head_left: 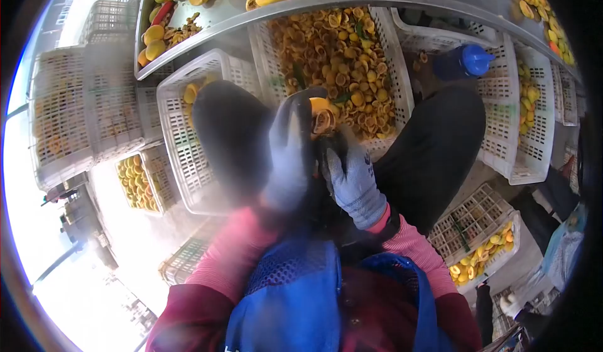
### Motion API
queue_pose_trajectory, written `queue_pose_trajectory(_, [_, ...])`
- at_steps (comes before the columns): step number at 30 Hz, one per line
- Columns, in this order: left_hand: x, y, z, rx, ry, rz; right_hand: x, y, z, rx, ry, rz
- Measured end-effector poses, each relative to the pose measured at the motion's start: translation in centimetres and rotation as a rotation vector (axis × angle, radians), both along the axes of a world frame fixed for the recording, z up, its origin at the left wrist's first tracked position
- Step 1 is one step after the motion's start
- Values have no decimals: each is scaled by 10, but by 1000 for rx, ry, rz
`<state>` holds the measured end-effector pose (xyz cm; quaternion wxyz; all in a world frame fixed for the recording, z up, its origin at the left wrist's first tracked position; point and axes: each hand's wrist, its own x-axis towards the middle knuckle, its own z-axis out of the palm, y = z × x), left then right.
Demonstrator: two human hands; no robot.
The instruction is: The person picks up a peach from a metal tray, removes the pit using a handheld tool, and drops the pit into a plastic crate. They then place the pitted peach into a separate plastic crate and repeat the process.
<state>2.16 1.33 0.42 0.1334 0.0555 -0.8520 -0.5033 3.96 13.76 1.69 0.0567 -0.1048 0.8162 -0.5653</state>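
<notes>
My left hand (289, 151), in a grey glove with a dark palm, is closed round a yellow peach half (322, 108). The cut side of the peach shows a brown, hollow-looking centre. Just below and to the right, my right hand (356, 182) is curled in a matching glove, its dark fingertips close to the fruit. Whatever those fingers grip is hidden against the dark gloves and trousers. Both hands are between my knees, in front of a white crate (403, 75) heaped with brown peach pits and scraps.
A metal table (232, 3) edges the far side, bearing peaches, halves and a red-handled tool (164, 14). White crates stand left (188, 185) and right (531, 163) of my knees. A blue-capped bottle (474, 60) is at the right. Another crate of peach halves (154, 192) sits on the floor.
</notes>
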Motion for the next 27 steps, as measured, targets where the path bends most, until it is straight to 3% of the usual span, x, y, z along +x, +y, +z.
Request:
queue_pose_trajectory(3, [-5, 6, 15, 236, -79, 46, 0, 2, -8, 17, -157, 81])
queue_pose_trajectory(5, [-3, 7, 19, 528, -217, 130, 0, 3, -11, -33, -294, 102])
queue_pose_trajectory(9, [-7, -4, 25, 477, -371, -3, -2, 5, -11, -199, -498, 143])
queue_pose_trajectory(12, [-10, -14, 21, 555, -502, -64, 4, 11, -34, 180, 438, 206])
queue_pose_trajectory(18, [-2, -10, 16, 205, -286, -163, 1, 11, -1, -791, -1206, 146])
queue_pose_trajectory(21, [-5, -10, 17, 138, -159, -221, -3, 18, -1, -1120, -1559, 291])
queue_pose_trajectory(24, [-12, -20, 18, 174, -157, -363, 1, 15, -16, -1660, -1827, 475])
queue_pose_trajectory(27, [-12, -22, 15, 242, -237, -421, 4, 14, -28, -1912, -1840, 682])
